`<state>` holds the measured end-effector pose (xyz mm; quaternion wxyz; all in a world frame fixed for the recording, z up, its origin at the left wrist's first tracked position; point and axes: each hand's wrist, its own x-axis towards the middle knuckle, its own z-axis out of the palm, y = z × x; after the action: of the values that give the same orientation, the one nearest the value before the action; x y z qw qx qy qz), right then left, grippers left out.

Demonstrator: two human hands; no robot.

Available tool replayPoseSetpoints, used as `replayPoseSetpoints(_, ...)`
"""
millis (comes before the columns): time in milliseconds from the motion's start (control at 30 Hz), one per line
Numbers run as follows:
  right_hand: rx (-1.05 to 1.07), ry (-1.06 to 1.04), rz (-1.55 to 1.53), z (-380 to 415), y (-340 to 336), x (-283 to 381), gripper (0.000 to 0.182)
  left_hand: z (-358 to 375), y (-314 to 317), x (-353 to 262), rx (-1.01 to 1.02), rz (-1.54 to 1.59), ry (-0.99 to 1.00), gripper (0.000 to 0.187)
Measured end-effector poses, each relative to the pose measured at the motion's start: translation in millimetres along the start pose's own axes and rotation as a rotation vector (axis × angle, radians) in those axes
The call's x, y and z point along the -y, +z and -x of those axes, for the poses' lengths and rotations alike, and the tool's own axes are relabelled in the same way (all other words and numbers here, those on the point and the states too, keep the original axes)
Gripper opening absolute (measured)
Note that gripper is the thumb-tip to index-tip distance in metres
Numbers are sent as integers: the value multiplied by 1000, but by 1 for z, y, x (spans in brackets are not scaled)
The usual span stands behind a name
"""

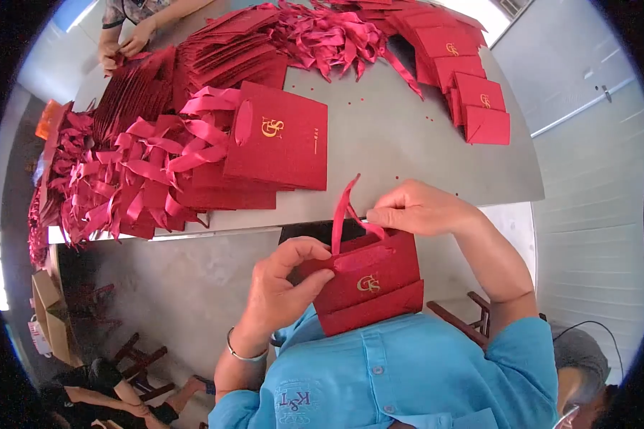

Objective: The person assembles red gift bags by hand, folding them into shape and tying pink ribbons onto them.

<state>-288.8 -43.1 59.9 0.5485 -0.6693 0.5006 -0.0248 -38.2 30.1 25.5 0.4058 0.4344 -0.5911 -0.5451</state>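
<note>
Grey tabletop (379,136) spanned the upper half of view. Left to right: ribboned pile (139,171) between 9 and 10 o'clock; another person's hand (139,37) at 10 o'clock, above upright bags (132,93). Flat bag (293,143), gold-printed, lay at 11. Left hand (283,282), 7 o'clock, was half curled, thumb and forefinger closed on the red bag's left edge. Red bag (372,300) sat tilted at 5 o'clock, against the blue shirt (436,365), below the table edge; ribbon (338,222) looped up from its mouth. Right hand (422,207), 3 o'clock: fingers bent, tips nearly together beside the ribbon; grip could not be told. Folded bags (444,46) stood at 1–2 o'clock.
</note>
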Motion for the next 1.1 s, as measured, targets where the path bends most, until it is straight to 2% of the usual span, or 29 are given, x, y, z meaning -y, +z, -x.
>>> replayPoseSetpoints(67, -9, 6, -28, 1, 4, -3, 28, 0, -3, 5, 20, -2, -35, 23)
replayPoseSetpoints(133, -401, -256, 19, 4, 17, -8, 15, -1, -2, 6, 13, 52, -94, 22)
replayPoseSetpoints(167, -389, -257, 17, 6, 22, -7, 15, -1, -2, 6, 11, 104, -151, 20)
replayPoseSetpoints(233, -642, -740, 266, 12, 30, 2, 23, -3, -2, 0, 18, 91, -182, 19)
replayPoseSetpoints(267, -634, -739, 260, 14, 36, 7, 23, -4, -2, -2, 36, 77, -204, 18)
replayPoseSetpoints(333, -638, -907, 445, 13, 50, 18, 30, -6, 0, -2, 34, 53, -164, 18)
replayPoseSetpoints(400, -642, -929, 492, 10, 57, 22, 31, -8, 0, -2, 29, 30, -118, 18)
replayPoseSetpoints(467, -702, -975, 642, 4, 62, 17, 31, -8, -3, -2, 77, 29, -176, 20)
replayPoseSetpoints(667, -736, -1018, 732, -2, 68, 12, 27, -8, -4, -1, 75, 29, -154, 21)
replayPoseSetpoints(1100, -689, -1051, 507, -5, 63, 6, 23, -12, -2, -6, 42, 15, -157, 19)
